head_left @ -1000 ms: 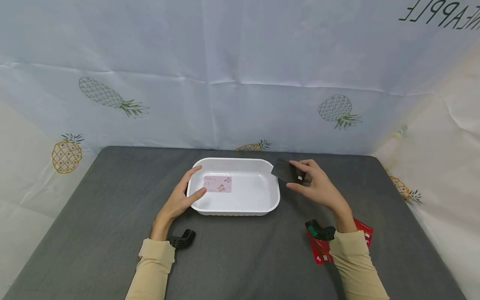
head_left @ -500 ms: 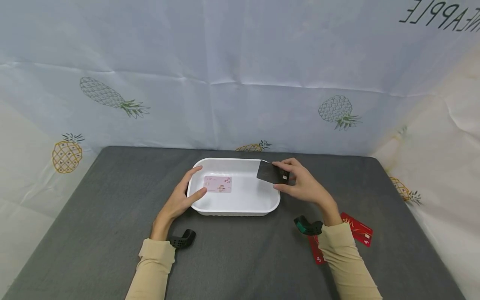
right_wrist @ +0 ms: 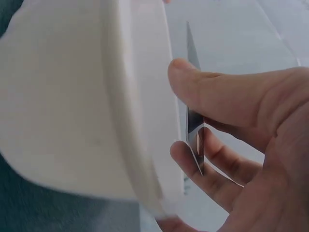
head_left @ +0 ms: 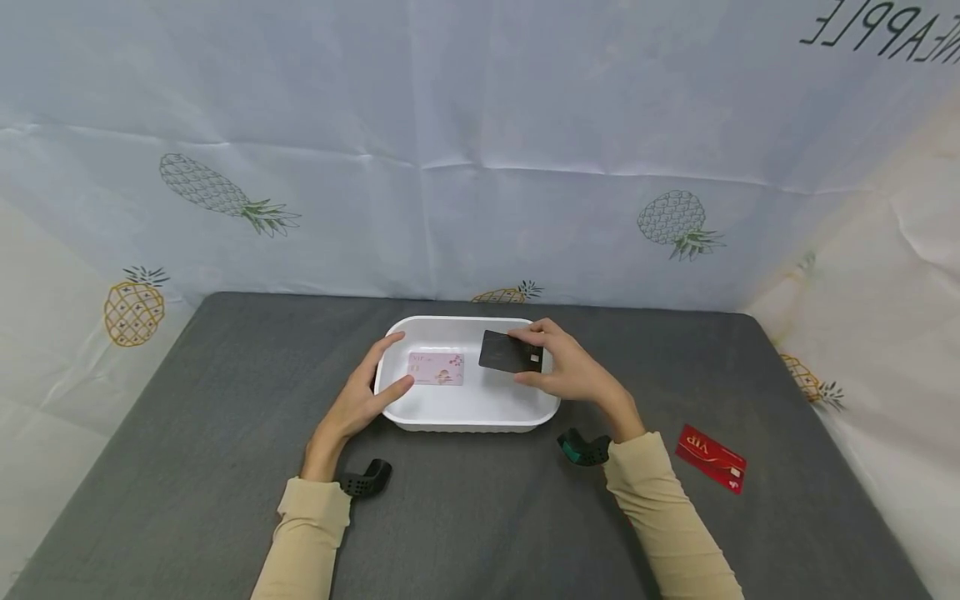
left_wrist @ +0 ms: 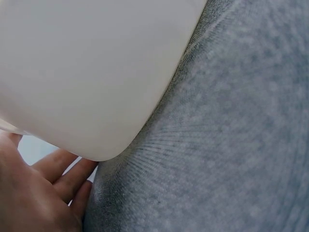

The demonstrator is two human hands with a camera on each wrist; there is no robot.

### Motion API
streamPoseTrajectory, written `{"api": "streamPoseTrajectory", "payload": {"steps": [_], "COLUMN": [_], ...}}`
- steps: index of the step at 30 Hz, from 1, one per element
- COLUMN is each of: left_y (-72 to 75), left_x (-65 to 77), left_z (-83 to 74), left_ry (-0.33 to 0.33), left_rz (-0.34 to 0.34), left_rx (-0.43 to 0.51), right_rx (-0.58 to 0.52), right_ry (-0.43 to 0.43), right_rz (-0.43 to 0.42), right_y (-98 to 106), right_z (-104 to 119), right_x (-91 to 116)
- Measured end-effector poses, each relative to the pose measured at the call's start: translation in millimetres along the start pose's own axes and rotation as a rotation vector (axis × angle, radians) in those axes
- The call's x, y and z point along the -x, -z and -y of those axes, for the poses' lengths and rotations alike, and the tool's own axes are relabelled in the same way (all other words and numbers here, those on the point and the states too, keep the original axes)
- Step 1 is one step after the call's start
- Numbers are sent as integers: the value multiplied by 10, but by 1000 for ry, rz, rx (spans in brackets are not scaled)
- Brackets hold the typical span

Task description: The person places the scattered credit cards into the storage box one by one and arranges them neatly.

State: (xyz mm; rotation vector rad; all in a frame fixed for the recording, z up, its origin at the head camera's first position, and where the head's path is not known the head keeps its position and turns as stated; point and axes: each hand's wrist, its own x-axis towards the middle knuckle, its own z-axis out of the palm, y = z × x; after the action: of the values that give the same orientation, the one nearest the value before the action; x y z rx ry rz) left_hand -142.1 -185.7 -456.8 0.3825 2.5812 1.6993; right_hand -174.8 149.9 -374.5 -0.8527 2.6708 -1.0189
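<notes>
My left hand (head_left: 363,392) holds the left end of a white tray (head_left: 467,422), its thumb and index fingertips over the rim. In the left wrist view, other fingers (left_wrist: 72,179) lie by the tray's outer wall. A pink VIP card (head_left: 436,369) lies flat inside the tray, on the left. My right hand (head_left: 566,367) pinches a black card (head_left: 506,352) by its right end, between thumb and fingers, over the tray's right half. In the right wrist view that card (right_wrist: 193,48) is seen edge-on beyond the tray rim (right_wrist: 145,121), apart from the tray floor.
A red VIP card (head_left: 711,459) lies on the dark grey table (head_left: 480,517), to the right of my right forearm. Pineapple-print cloth (head_left: 465,167) hangs behind the table. Black bands with camera mounts (head_left: 365,478) are on both wrists.
My right hand has carried the black card leftward from beyond the tray's right edge to over its inside. My forearm uncovers one red card and now covers the other. My left hand stays put.
</notes>
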Motion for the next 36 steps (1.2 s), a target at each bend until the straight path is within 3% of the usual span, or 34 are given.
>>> {"api": "streamPoseTrajectory", "payload": {"steps": [8,31,36], "left_y": [-8,5,7], "left_x": [-3,6,1], "left_z": [-8,0,2], "left_ry": [-2,2,-2], "left_rz": [-3,-7,-3], "left_rx": [-1,6,5], "right_rx": [33,334,351], "right_ry": [-25,-276,-315], "right_rz": [56,131,129], "right_y": [-134,-338,-346], "right_z": [0,82,110], "right_x": [-112,-254,-266]}}
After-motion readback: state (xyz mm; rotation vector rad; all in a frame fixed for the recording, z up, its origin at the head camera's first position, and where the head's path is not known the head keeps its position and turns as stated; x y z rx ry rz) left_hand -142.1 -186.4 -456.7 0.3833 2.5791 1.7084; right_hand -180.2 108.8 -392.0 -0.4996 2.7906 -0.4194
